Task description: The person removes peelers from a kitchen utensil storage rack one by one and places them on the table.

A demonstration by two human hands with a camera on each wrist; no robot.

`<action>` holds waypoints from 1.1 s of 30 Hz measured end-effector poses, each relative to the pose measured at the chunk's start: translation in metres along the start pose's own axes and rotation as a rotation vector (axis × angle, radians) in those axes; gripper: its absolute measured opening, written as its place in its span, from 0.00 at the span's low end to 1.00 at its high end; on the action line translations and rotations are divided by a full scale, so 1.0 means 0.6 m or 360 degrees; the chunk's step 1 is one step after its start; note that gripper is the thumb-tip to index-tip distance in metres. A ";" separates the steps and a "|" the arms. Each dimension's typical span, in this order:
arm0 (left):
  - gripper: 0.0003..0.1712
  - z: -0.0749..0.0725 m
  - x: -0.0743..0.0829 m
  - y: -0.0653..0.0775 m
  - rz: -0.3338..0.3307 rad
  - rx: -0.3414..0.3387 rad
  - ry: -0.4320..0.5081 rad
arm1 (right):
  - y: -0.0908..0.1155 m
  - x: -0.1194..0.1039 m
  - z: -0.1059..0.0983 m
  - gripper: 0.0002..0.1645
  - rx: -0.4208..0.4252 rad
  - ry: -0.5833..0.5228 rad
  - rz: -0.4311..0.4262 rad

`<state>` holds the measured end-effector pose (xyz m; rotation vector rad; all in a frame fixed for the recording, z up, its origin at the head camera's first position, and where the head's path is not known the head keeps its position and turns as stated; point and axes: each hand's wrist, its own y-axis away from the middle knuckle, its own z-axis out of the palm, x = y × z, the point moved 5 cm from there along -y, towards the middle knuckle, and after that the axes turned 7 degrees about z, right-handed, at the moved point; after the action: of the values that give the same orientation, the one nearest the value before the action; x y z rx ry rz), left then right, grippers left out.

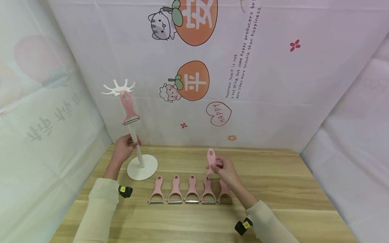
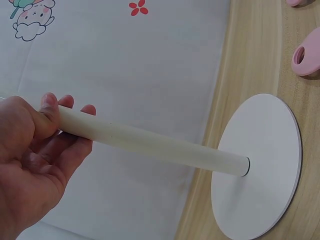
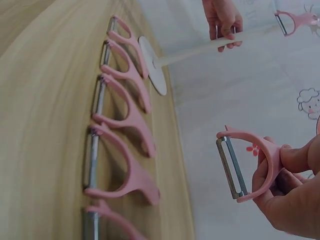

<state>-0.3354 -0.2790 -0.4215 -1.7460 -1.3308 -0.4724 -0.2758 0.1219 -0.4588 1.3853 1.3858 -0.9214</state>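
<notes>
My left hand (image 1: 124, 148) grips the white pole of a hook stand (image 1: 142, 167) at the back left; in the left wrist view its thumb and fingers wrap the pole (image 2: 150, 145). From one of the hooks (image 1: 117, 90) at the top hangs a pink peeler (image 1: 129, 106). My right hand (image 1: 225, 171) pinches another pink peeler (image 1: 211, 158) by its handle, raised above the table. In the right wrist view that peeler's metal blade (image 3: 232, 167) faces left, away from the fingers.
Several pink peelers (image 1: 192, 189) lie in a row on the wooden table (image 1: 170, 222), handles toward the back, blades toward the front. The stand's round base (image 2: 265, 200) rests left of them. A printed white cloth (image 1: 261, 111) hangs behind, with cloth on both sides.
</notes>
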 end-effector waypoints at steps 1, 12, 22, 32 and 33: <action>0.05 0.000 -0.001 0.000 0.0003 -0.0002 0.0004 | 0.003 0.006 -0.004 0.14 0.0006 -0.0008 0.0017; 0.05 0.002 -0.004 0.003 0.0000 -0.0004 -0.0002 | 0.025 0.068 -0.056 0.17 -0.0065 -0.0096 0.0144; 0.04 0.001 -0.006 -0.001 0.0011 0.0005 -0.0029 | 0.038 0.103 -0.097 0.20 0.0017 -0.0031 0.0196; 0.04 0.000 -0.004 -0.002 0.0029 0.0003 0.0018 | 0.050 0.138 -0.131 0.26 -0.0026 0.0035 0.0296; 0.04 0.000 -0.004 -0.002 0.0028 0.0003 0.0016 | 0.050 0.141 -0.134 0.27 -0.0038 0.0040 0.0297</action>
<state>-0.3371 -0.2804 -0.4225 -1.7501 -1.3072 -0.4693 -0.2481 0.2252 -0.5140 1.4845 1.2576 -0.7652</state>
